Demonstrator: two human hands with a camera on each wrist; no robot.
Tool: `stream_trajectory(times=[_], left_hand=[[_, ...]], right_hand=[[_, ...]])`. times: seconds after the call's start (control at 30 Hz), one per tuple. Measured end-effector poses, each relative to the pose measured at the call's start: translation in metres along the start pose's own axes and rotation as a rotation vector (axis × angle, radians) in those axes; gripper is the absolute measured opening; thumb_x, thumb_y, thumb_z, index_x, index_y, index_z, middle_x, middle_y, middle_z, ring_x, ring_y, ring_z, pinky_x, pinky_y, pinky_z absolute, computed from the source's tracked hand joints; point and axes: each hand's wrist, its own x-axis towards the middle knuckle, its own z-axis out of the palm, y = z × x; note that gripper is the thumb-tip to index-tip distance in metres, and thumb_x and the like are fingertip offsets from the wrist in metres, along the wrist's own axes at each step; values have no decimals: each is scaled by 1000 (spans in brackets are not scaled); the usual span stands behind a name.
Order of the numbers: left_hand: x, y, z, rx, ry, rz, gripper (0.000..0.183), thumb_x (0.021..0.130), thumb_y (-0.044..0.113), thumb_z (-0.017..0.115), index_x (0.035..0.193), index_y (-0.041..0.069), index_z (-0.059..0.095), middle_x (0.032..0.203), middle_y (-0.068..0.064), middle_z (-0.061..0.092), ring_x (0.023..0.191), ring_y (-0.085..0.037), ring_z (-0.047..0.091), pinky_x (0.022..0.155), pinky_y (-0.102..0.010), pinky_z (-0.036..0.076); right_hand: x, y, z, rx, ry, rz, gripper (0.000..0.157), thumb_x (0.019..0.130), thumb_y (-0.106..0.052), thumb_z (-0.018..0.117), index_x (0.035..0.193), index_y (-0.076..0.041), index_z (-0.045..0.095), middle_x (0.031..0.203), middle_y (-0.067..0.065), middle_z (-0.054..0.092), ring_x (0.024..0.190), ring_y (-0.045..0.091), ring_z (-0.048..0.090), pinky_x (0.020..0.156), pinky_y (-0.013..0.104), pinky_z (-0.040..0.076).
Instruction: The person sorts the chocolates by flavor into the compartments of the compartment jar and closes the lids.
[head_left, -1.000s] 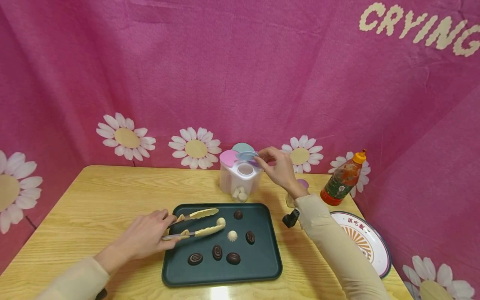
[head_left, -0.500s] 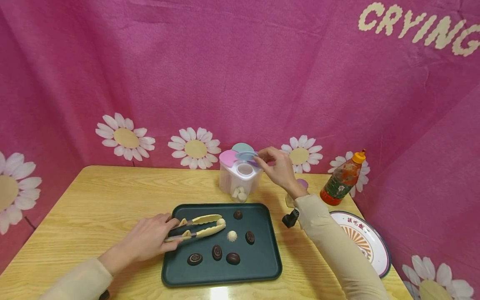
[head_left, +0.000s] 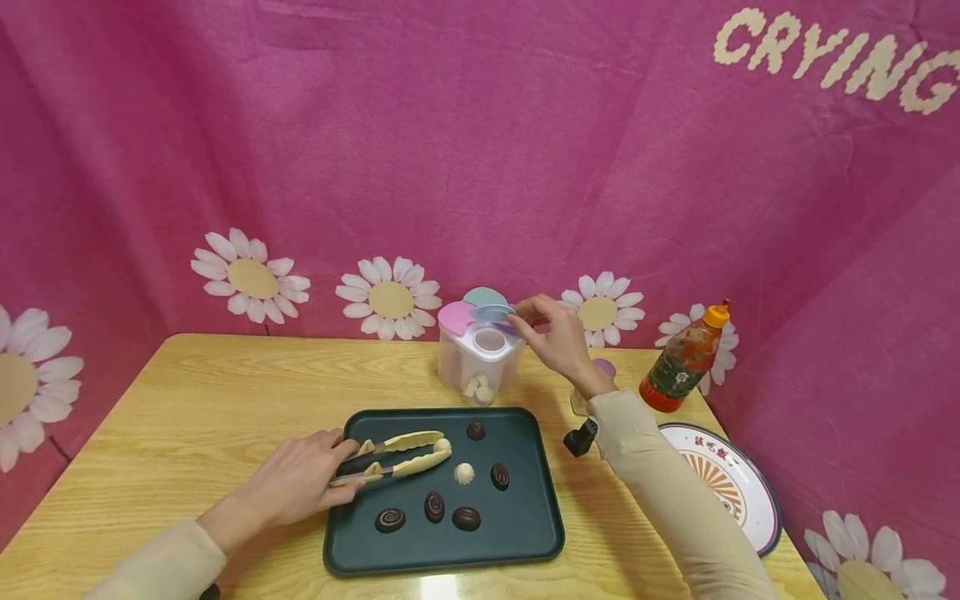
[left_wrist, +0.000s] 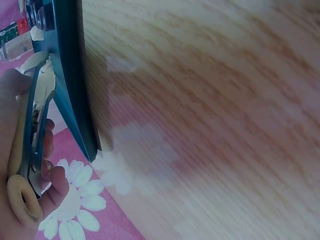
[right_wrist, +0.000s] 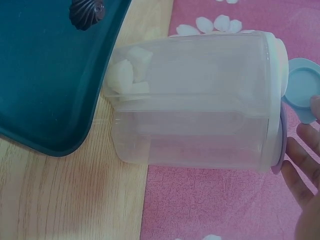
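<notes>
At the left edge of the tray, the left grip is curled round the tongs, their long axis aimed right, a sweet at the tips, while the jar stands beyond, nearer the right grip (pinching its raised lid).

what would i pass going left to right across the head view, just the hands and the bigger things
Left hand, tongs, multi-lidded plastic container, right hand, yellow-capped sauce bottle, white sunburst-patterned plate.
</notes>
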Motion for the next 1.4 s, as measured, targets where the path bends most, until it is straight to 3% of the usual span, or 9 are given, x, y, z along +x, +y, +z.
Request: stream_trajectory(times=[0.17, 0.3, 0.53, 0.7, 1.0, 1.4], left_hand=[[-1, 1, -2, -12, 7, -2, 49, 93, 50, 75, 121, 11, 72, 97, -3, 65, 78, -13, 55, 63, -32, 50], [-1, 1, -4, -22, 57, 6, 47, 91, 48, 77, 119, 10, 73, 98, -4, 66, 79, -13, 55, 62, -32, 49], [6, -1, -15, -25, 125, 2, 47, 90, 47, 79, 118, 10, 73, 87, 1, 56, 72, -10, 46, 55, -24, 35], [12, 0, -27, -22, 157, 0, 48, 90, 46, 79, 121, 9, 72, 88, 0, 58, 71, -10, 46, 55, -24, 35], [29, 5, -47, -33, 252, 9, 47, 89, 44, 79, 121, 10, 72, 86, 0, 58, 69, -11, 46, 53, -24, 34], [59, 10, -74, -46, 316, 44, 45, 89, 39, 81, 119, 8, 71, 86, -5, 61, 68, -13, 48, 52, -24, 37]], right_hand=[[0, -1, 0, -6, -4, 6, 16, 93, -16, 81, 102, -4, 76, 93, 13, 79, 80, 26, 77, 72, 46, 64], [0, -1, 0, -7, -5, 12, 16, 93, -16, 81, 102, -4, 76, 93, 13, 79, 80, 27, 76, 73, 46, 64], [0, -2, 0, -1, -3, 8, 15, 93, -15, 81, 102, -4, 76, 93, 14, 78, 79, 28, 76, 73, 48, 64], [0, -2, 0, -3, -3, 7, 15, 93, -15, 81, 102, -4, 76, 93, 14, 79, 79, 27, 76, 72, 47, 64], [1, -1, 0, -10, 1, 2, 15, 93, -15, 81, 102, -4, 76, 93, 13, 78, 79, 26, 76, 72, 46, 64], [-1, 1, 1, 8, 2, 8, 16, 93, -15, 81, 102, -4, 76, 92, 13, 78, 79, 27, 76, 73, 51, 63]])
